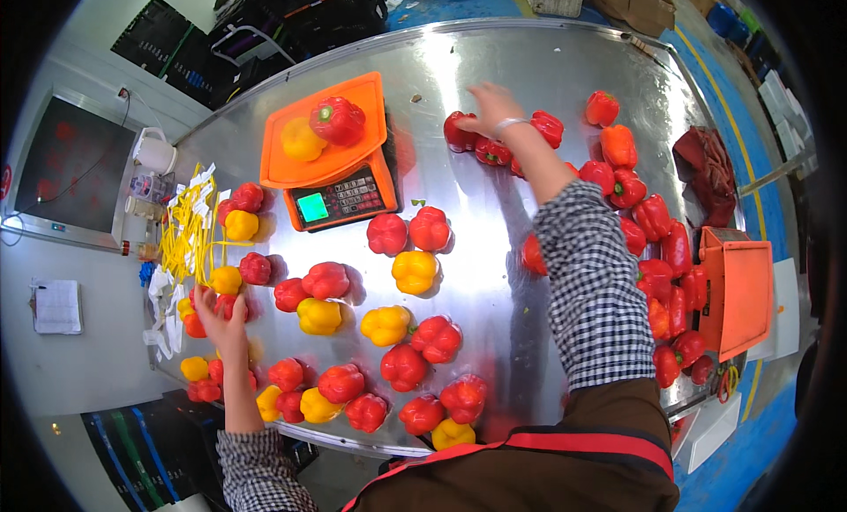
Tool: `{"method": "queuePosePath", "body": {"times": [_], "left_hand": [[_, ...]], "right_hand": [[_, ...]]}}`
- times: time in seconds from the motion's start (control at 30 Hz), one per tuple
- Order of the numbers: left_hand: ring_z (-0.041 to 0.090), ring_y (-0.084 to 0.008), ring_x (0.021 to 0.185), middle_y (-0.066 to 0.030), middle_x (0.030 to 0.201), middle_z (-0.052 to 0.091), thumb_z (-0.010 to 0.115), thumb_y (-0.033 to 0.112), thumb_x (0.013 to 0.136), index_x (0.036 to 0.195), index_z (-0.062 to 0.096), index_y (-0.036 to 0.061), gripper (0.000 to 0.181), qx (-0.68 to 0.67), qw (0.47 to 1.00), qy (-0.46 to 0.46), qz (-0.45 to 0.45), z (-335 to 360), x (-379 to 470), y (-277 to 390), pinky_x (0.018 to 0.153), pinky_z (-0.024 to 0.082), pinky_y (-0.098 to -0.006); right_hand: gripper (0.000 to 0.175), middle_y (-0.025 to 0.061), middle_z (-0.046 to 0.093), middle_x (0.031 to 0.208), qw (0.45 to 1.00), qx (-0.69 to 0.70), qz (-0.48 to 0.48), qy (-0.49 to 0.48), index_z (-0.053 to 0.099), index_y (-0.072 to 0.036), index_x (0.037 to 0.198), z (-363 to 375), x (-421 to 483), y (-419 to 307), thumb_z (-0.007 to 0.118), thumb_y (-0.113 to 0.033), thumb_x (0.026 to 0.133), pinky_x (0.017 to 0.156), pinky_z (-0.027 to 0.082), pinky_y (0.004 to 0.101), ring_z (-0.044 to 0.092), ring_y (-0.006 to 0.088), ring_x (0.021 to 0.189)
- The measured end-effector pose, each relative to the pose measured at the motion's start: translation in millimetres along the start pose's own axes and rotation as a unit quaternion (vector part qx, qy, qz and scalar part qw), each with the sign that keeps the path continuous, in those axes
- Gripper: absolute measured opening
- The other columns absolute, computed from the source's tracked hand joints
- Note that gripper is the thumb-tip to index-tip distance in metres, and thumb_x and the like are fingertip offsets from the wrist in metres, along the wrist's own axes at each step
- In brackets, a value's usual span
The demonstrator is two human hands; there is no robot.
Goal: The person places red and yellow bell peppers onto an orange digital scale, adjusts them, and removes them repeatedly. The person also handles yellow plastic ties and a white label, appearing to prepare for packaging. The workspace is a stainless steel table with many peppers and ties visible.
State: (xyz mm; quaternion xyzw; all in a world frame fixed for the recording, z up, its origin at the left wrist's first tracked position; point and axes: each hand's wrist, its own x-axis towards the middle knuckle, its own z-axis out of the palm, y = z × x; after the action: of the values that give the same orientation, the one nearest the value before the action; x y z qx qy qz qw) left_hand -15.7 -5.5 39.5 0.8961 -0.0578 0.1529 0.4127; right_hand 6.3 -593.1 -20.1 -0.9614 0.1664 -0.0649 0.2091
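My right hand (495,110) reaches out over the far part of the metal table, fingers spread and slightly blurred. Just beneath it lie red bell peppers (491,152), one of them (458,133) by the thumb. On the left, my left hand (223,323) hovers at a small cluster with a yellow bell pepper (225,280) and a red one partly covered by the fingers. Its fingers are apart; whether they touch a pepper is hard to see. An orange digital scale (341,198) carries one red bell pepper (338,120) and one yellow bell pepper (303,139) on its tray.
Groups of red and yellow peppers (415,272) dot the steel table (483,300). Yellow ties with white tags (188,227) lie along the left edge. Many red peppers (652,217) pile up at right, beside a second orange scale (744,297) and a dark red cloth (707,174).
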Motion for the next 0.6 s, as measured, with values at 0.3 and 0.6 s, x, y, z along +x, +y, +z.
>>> {"method": "queuePosePath", "body": {"times": [0.3,0.6], "left_hand": [[0.048,-0.0293,0.124,-0.0154,0.130,0.049,0.074,0.001,0.079,0.148,0.035,0.0080,0.079,0.177,0.981,0.032,-0.073,-106.6,-132.5,-52.9,0.101,0.042,-0.0394],[0.050,-0.0330,0.119,-0.0215,0.129,0.049,0.077,0.007,0.076,0.139,0.044,-0.0020,0.072,0.407,0.875,-0.077,-0.252,-262.5,-348.7,-125.2,0.100,0.045,-0.0405]], "right_hand": [[0.075,0.0144,0.058,0.134,0.999,-0.037,-0.011,0.037,0.055,-0.012,0.136,6.7,-23.6,3.4,0.080,-0.043,0.072,0.104,0.043,0.0415,0.054,0.0325,0.124],[0.038,0.0178,0.068,0.116,0.927,0.330,0.033,0.178,0.067,-0.007,0.120,7.4,3.3,84.6,0.062,-0.001,0.082,0.093,0.052,0.0426,0.065,0.0316,0.108]]}}
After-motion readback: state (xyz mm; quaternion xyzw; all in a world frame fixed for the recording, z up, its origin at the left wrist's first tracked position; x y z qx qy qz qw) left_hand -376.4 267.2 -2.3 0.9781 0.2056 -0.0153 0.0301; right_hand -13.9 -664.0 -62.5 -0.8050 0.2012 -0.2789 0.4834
